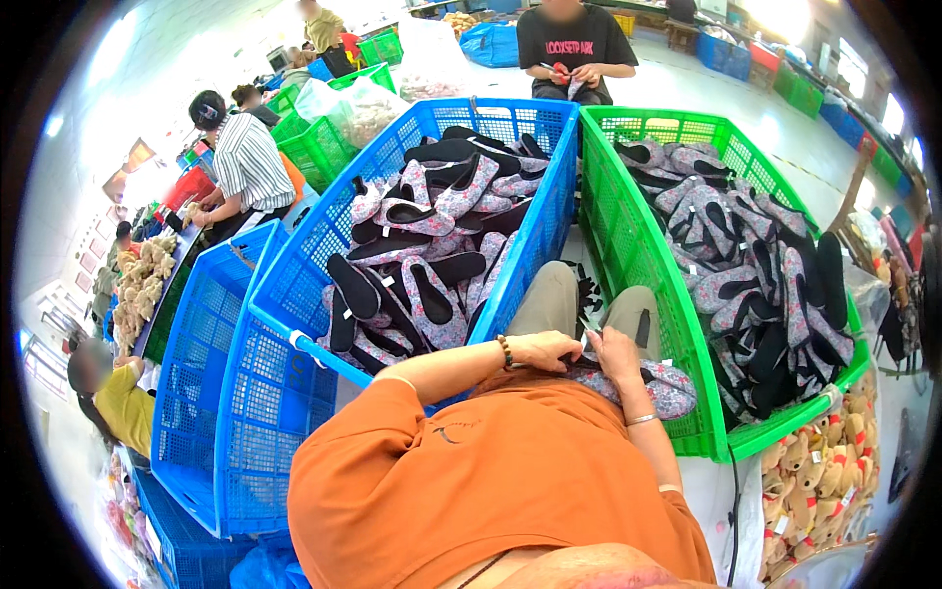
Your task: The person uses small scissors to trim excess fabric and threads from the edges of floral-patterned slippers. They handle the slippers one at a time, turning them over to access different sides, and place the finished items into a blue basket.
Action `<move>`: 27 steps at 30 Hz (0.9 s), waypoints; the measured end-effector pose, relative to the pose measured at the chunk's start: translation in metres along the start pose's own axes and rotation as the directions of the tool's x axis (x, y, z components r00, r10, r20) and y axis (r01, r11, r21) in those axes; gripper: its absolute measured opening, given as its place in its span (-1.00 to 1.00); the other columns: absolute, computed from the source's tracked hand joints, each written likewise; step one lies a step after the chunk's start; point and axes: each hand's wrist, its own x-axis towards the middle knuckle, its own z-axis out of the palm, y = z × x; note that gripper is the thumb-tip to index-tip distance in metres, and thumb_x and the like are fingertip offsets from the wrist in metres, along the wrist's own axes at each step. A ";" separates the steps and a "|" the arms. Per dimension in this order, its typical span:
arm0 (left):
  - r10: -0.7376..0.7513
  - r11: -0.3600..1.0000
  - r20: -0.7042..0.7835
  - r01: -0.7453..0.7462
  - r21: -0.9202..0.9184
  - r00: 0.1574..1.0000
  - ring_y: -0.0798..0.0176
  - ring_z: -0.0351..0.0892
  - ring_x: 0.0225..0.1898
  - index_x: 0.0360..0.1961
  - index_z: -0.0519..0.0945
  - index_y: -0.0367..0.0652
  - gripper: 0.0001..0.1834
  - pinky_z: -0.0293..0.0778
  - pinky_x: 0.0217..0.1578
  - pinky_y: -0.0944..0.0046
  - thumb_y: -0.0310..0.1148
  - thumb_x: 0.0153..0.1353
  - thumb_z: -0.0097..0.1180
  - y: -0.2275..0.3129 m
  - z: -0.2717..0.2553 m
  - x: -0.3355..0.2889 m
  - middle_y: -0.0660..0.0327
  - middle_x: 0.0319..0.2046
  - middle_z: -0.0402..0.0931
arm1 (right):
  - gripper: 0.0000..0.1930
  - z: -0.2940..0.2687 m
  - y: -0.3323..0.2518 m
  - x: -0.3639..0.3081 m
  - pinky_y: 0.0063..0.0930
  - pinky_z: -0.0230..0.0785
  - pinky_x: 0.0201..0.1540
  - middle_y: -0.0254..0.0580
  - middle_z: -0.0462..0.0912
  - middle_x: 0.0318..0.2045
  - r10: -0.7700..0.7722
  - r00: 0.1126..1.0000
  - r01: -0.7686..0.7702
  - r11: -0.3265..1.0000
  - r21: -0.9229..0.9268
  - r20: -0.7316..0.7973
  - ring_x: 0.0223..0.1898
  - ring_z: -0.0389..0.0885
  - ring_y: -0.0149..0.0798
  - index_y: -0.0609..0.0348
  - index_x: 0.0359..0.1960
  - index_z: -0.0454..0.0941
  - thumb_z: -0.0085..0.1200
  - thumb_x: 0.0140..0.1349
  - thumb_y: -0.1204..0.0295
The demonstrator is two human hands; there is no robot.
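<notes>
A floral grey-pink slipper (671, 390) with a black opening lies across my lap, under my right wrist. My left hand (546, 349), a beaded bracelet at its wrist, is closed at the slipper's near-left end, fingertips pinched on it. My right hand (615, 353), wearing a metal bangle, is closed just to the right of it. A small pale pointed thing (590, 322) sticks up by the right fingers; its kind is too small to tell. Floral slippers with black soles fill the blue crate (557, 187) at my left and the green crate (643, 294) at my right.
Two blue crates (211, 393) lean on edge at the left. Tan plush toys (819, 471) lie at the lower right. Across from me, a person in a black shirt (574, 44) handles a small item with red-handled scissors. Other people work by a table (167, 294) at the left.
</notes>
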 end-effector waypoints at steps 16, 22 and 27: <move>-0.301 0.913 -0.427 0.387 0.131 0.853 0.32 0.59 -0.54 0.29 0.05 -0.38 -0.16 0.50 -0.49 0.35 -0.26 0.09 0.21 0.059 -0.329 0.001 0.12 -0.54 0.60 | -0.51 -0.008 -0.006 -0.002 0.01 0.39 -0.33 0.21 0.57 -0.49 0.019 1.000 -0.019 0.999 -0.035 0.001 -0.40 0.56 0.21 0.29 -0.50 0.48 -0.07 0.26 0.03; -0.020 0.931 -0.825 0.311 0.190 0.564 0.21 0.59 -0.52 0.01 0.40 -0.33 -0.48 0.50 -0.48 0.24 -0.31 0.04 0.19 0.057 -0.323 -0.014 0.09 -0.50 0.60 | -0.52 0.001 -0.005 0.003 0.02 0.38 -0.35 0.20 0.57 -0.49 0.007 1.000 -0.008 1.000 -0.014 -0.007 -0.41 0.55 0.23 0.28 -0.52 0.46 -0.06 0.26 0.04; 0.122 0.947 0.024 -0.124 0.295 0.992 0.06 0.59 -0.28 -0.15 0.61 -0.16 -0.63 0.50 -0.22 0.14 -0.19 0.04 0.17 0.029 -0.155 0.002 0.05 -0.33 0.60 | -0.51 0.002 0.000 0.002 0.03 0.38 -0.35 0.21 0.57 -0.50 0.014 1.000 -0.014 1.000 0.003 -0.015 -0.40 0.55 0.23 0.28 -0.51 0.46 -0.07 0.26 0.02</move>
